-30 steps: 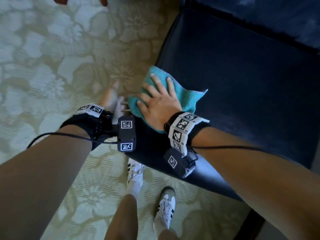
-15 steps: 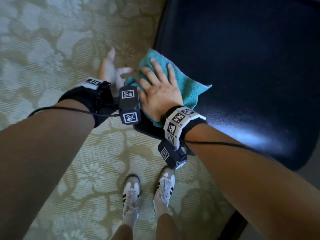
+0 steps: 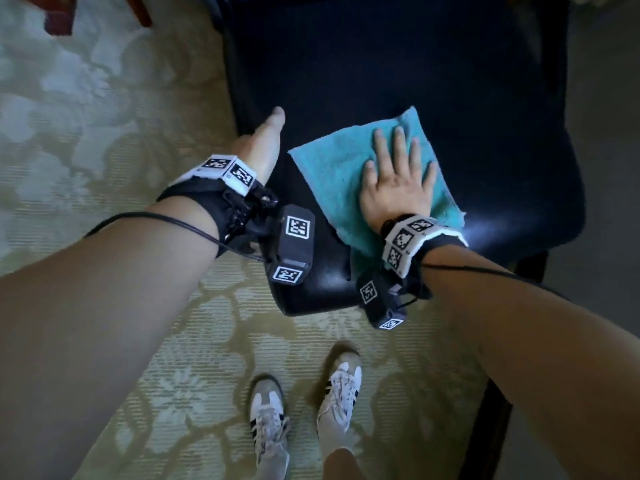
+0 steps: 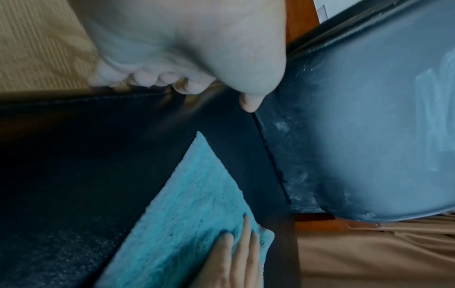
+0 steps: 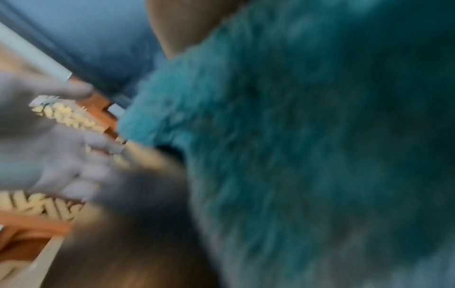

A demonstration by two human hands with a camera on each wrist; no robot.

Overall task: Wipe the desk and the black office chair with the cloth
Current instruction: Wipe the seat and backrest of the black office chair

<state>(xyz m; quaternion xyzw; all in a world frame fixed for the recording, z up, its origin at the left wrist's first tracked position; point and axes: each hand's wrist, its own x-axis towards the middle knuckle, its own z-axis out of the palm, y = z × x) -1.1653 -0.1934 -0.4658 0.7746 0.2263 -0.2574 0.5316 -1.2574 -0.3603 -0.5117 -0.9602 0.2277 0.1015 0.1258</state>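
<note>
The black office chair's seat [image 3: 415,81] fills the upper right of the head view. A teal cloth [image 3: 332,168] lies spread on its front left part. My right hand [image 3: 398,168] presses flat on the cloth, fingers straight and slightly spread. My left hand [image 3: 265,143] is at the seat's left edge and holds nothing. Its thumb is over the seat and its fingers [image 4: 145,78] are loosely curled beside the edge. The left wrist view shows the cloth [image 4: 197,194], my right hand's fingers [image 4: 236,253] and the scuffed backrest [image 4: 369,117]. The blurred right wrist view is mostly cloth [image 5: 295,136].
Patterned beige carpet [image 3: 86,116] surrounds the chair. My two white shoes [image 3: 270,417] stand just in front of the seat. Red-brown wooden furniture legs [image 3: 59,15] show at the top left. A black chair leg [image 3: 491,427] runs down at the lower right.
My right hand has slid the cloth from the seat's front left corner further in over the seat. My left hand has come up from beside the chair to the seat's left edge.
</note>
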